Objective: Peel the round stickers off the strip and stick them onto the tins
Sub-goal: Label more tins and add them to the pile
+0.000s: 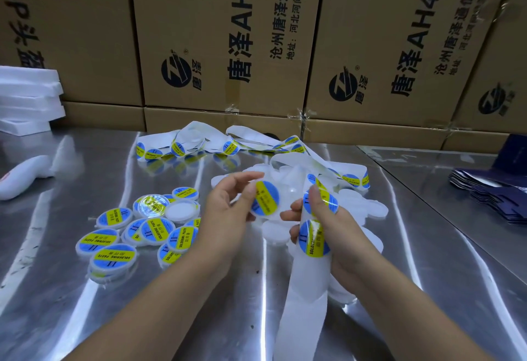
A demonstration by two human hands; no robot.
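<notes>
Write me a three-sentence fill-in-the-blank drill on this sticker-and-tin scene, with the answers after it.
1. The left hand holds a tin whose sticker is blue and ____.
2. The right hand grips the strip; the finished tins lie to the ____ of both hands.
3. Their labels read SOLDERING ____.
Missing words: yellow; left; PASTE.
</notes>
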